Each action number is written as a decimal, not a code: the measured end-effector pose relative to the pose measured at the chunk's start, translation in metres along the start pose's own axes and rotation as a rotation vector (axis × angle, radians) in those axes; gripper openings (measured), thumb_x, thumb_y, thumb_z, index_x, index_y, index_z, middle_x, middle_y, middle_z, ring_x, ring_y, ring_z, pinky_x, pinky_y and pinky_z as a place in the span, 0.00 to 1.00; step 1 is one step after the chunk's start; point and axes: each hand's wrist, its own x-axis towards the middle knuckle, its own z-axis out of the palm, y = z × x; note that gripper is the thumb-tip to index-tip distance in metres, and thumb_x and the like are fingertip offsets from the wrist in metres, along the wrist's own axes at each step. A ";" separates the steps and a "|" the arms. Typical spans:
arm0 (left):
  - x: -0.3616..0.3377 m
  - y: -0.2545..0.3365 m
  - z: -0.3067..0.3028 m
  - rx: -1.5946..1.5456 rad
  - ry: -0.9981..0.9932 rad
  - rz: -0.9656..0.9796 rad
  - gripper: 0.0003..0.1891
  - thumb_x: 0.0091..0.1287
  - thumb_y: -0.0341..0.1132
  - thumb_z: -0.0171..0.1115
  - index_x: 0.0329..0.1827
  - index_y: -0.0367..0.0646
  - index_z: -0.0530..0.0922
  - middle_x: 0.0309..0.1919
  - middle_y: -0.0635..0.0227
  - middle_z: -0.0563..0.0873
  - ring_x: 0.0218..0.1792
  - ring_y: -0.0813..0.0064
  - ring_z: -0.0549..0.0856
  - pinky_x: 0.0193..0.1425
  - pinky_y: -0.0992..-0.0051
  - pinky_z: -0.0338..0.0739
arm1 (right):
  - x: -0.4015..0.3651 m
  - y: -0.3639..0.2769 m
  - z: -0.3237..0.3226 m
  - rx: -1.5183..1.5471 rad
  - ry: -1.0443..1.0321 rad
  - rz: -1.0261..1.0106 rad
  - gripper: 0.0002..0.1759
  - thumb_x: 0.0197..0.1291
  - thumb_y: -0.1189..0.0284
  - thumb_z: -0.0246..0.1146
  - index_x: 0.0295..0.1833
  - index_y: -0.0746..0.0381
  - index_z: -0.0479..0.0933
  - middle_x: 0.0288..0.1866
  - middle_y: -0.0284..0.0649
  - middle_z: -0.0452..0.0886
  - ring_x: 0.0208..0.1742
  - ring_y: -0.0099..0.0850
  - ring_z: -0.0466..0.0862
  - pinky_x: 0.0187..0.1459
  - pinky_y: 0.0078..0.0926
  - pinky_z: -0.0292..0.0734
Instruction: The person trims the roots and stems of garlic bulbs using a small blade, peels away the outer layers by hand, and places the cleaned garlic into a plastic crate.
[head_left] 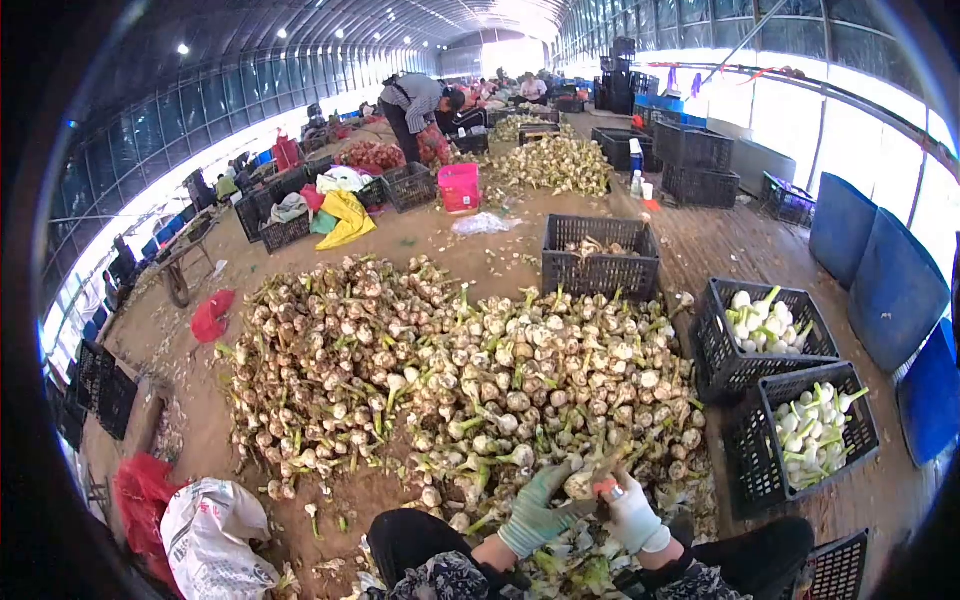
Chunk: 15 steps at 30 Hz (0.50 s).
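My left hand (541,514), in a pale green striped glove, is closed around a garlic bulb (580,486) in front of my knees. Right beside it is my right hand (636,518) in a white glove, its fingers curled in at the bulb. A small orange piece (606,487) shows at those fingers; I cannot tell what it belongs to. Beyond both hands spreads a large heap of unpeeled garlic (465,370) with green stems. Loose peelings (572,565) lie below my hands, between my legs.
Black crates with peeled white garlic (815,435) stand at my right, and another crate (600,262) sits behind the heap. A white sack (218,540) and red netting (143,505) lie at my left. Farther back, a person (415,105) bends over near a pink bucket (459,188).
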 end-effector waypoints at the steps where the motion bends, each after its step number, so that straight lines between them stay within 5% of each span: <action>1: 0.002 0.001 -0.003 0.141 -0.031 0.071 0.30 0.55 0.40 0.68 0.59 0.38 0.69 0.52 0.59 0.77 0.53 0.67 0.77 0.57 0.71 0.70 | 0.008 0.028 -0.011 0.014 -0.036 -0.179 0.23 0.59 0.65 0.60 0.53 0.69 0.66 0.47 0.40 0.75 0.46 0.26 0.77 0.46 0.25 0.73; 2: 0.001 0.000 -0.005 0.283 -0.062 0.141 0.31 0.53 0.40 0.70 0.60 0.39 0.69 0.53 0.57 0.76 0.54 0.64 0.76 0.57 0.69 0.69 | 0.001 -0.004 0.003 0.078 -0.005 -0.003 0.21 0.59 0.66 0.59 0.51 0.69 0.67 0.44 0.39 0.77 0.43 0.25 0.78 0.44 0.21 0.73; 4: -0.001 -0.008 -0.004 0.288 -0.045 0.123 0.33 0.51 0.40 0.70 0.60 0.40 0.69 0.53 0.56 0.76 0.54 0.61 0.76 0.57 0.67 0.69 | -0.002 -0.016 0.014 0.227 0.018 -0.045 0.20 0.58 0.67 0.60 0.50 0.69 0.67 0.41 0.38 0.78 0.39 0.24 0.78 0.41 0.16 0.72; 6: 0.001 -0.009 -0.006 0.287 -0.033 0.135 0.33 0.51 0.39 0.71 0.60 0.40 0.69 0.53 0.57 0.76 0.54 0.62 0.76 0.57 0.68 0.70 | 0.003 -0.002 -0.004 0.145 0.008 0.056 0.20 0.53 0.73 0.60 0.51 0.68 0.67 0.43 0.40 0.78 0.46 0.32 0.78 0.47 0.28 0.73; 9: 0.004 -0.004 -0.007 0.263 -0.039 0.202 0.34 0.49 0.38 0.72 0.60 0.40 0.69 0.52 0.58 0.76 0.53 0.61 0.76 0.56 0.68 0.70 | 0.001 -0.008 -0.006 -0.178 -0.029 -0.122 0.23 0.45 0.79 0.58 0.51 0.63 0.69 0.45 0.46 0.77 0.47 0.43 0.76 0.48 0.35 0.72; 11: 0.007 -0.001 -0.004 0.206 -0.027 0.242 0.35 0.46 0.39 0.74 0.59 0.41 0.70 0.50 0.58 0.77 0.52 0.58 0.76 0.56 0.68 0.71 | 0.002 -0.023 -0.009 -0.843 -0.101 -0.771 0.25 0.39 0.81 0.56 0.49 0.59 0.72 0.46 0.50 0.75 0.46 0.50 0.75 0.47 0.36 0.72; 12: 0.007 -0.006 -0.004 0.310 -0.011 0.317 0.36 0.44 0.38 0.75 0.59 0.41 0.70 0.50 0.59 0.77 0.52 0.60 0.77 0.55 0.68 0.71 | 0.006 -0.009 -0.013 -0.659 -0.090 -0.389 0.26 0.36 0.81 0.57 0.48 0.59 0.72 0.48 0.50 0.74 0.48 0.51 0.75 0.48 0.39 0.72; 15: 0.008 -0.005 -0.005 0.373 -0.024 0.274 0.36 0.45 0.37 0.74 0.60 0.42 0.69 0.51 0.61 0.78 0.51 0.62 0.77 0.56 0.70 0.70 | 0.010 -0.015 -0.011 -0.906 -0.123 -0.745 0.24 0.38 0.81 0.57 0.47 0.59 0.73 0.48 0.50 0.74 0.49 0.51 0.74 0.49 0.38 0.72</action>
